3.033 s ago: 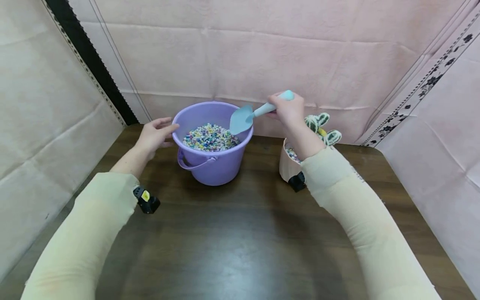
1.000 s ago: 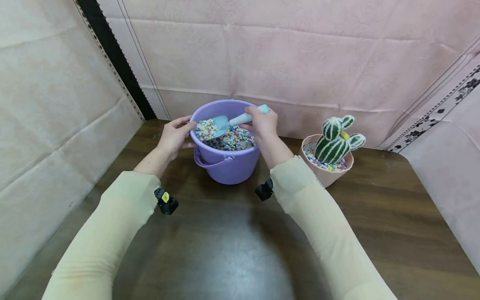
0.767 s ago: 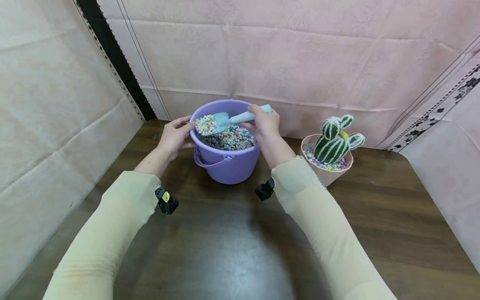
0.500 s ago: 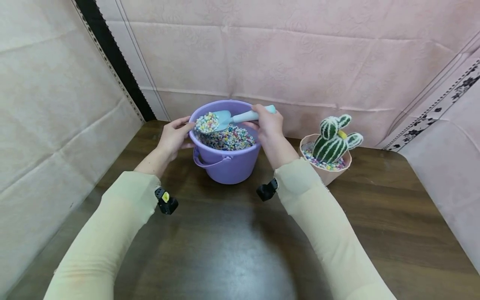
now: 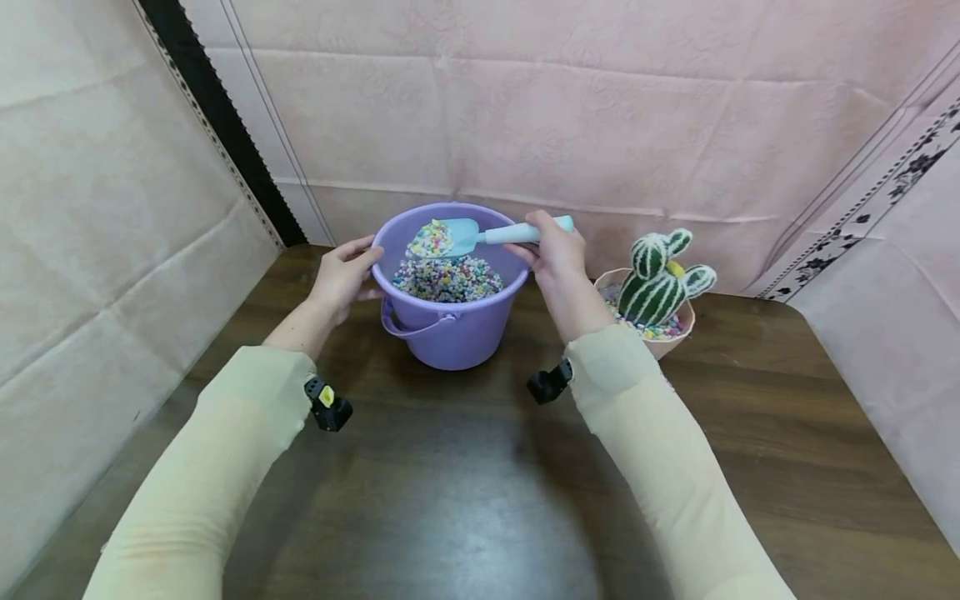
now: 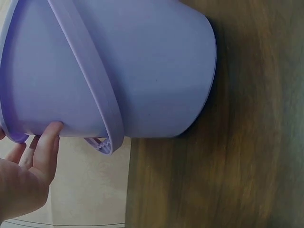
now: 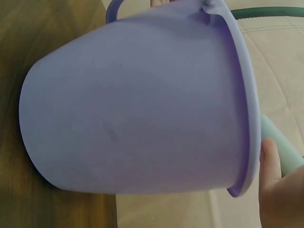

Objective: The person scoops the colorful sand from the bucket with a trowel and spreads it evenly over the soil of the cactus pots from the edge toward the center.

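A purple bucket stands on the table, part-filled with small multicoloured beads. At its left rim, my left hand has the thumb over the edge and the fingers against the outer wall; the left wrist view shows these fingers touching the bucket's side. My right hand grips the handle of a light blue toy shovel near the bucket's right rim. The shovel's blade, heaped with beads, is held over the bucket's opening. In the right wrist view only part of the handle shows.
Right of the bucket, partly behind my right forearm, a pale pot holds beads and a knitted green cactus with a yellow flower. Pinkish cloth walls the back and both sides of the wooden table.
The shovel came from above the right rim, took up beads and rose. It now shifts rightward with its load, together with my right hand. My left hand stays at the bucket rim.
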`<action>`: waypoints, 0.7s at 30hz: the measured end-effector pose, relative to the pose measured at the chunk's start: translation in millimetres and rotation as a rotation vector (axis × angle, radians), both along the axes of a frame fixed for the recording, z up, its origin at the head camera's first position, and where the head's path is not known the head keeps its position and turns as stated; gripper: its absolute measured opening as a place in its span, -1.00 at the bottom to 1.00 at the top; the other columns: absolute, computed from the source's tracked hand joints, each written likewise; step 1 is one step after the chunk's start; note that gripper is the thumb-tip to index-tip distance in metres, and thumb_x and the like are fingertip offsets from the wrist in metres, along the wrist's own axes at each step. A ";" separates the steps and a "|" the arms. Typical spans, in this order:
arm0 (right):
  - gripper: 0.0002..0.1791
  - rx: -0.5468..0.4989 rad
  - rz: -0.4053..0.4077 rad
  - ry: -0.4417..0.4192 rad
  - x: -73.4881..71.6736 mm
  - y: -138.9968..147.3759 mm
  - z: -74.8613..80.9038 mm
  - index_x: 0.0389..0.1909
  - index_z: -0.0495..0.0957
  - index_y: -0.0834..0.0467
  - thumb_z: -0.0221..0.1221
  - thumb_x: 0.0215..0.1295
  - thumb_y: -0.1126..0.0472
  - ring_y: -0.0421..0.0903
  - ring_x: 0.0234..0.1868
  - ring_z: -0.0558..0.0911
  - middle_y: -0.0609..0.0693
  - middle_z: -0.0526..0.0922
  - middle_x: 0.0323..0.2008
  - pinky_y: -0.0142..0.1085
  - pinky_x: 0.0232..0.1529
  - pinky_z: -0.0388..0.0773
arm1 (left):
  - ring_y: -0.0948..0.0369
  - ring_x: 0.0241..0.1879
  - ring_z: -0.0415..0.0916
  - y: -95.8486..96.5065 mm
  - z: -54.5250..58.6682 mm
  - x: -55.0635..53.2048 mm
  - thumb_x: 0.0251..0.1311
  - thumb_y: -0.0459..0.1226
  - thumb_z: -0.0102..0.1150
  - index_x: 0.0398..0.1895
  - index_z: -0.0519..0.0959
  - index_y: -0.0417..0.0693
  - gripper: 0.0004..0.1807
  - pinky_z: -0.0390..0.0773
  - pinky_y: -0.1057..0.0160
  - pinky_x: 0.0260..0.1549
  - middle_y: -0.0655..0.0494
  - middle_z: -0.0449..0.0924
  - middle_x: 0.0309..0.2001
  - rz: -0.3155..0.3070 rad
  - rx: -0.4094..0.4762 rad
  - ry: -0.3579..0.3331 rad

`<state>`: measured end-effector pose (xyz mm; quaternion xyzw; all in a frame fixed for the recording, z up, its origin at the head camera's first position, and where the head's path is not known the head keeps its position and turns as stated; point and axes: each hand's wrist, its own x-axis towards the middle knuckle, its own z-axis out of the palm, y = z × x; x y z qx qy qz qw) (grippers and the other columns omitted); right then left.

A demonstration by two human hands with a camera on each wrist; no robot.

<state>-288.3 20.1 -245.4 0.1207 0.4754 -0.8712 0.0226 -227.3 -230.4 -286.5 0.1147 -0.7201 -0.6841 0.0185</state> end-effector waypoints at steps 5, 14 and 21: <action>-0.88 -0.014 -0.009 0.004 0.9 10.6 3.2 -0.30 0.37 0.20 0.10 0.18 0.40 -0.04 -0.48 0.64 0.16 0.54 -0.33 -0.24 -0.37 0.70 | -0.02 0.29 0.29 1.6 2.2 -1.6 0.35 -0.16 -0.04 0.42 0.13 -0.02 -0.40 0.65 0.46 -0.34 -0.12 0.16 0.39 0.025 0.023 -0.031; -0.96 -0.085 -0.006 0.020 4.7 37.2 20.0 -0.37 0.40 0.22 0.08 0.20 0.38 -0.08 -0.58 0.64 0.11 0.57 -0.45 -0.30 -0.39 0.69 | 0.15 0.19 0.39 20.7 28.1 -6.5 0.21 -0.14 0.15 0.26 0.38 -0.04 -0.46 0.45 0.29 0.17 -0.04 0.43 0.23 0.295 -0.267 0.195; -0.89 -0.129 -0.023 0.039 6.9 63.6 36.6 -0.32 0.32 0.19 0.07 0.22 0.37 -0.06 -0.48 0.59 0.08 0.44 -0.34 -0.29 -0.37 0.70 | 0.19 0.12 0.45 51.0 57.9 -8.3 0.17 -0.15 0.22 0.20 0.44 -0.02 -0.49 0.48 0.35 0.12 -0.01 0.51 0.16 0.280 -0.199 0.336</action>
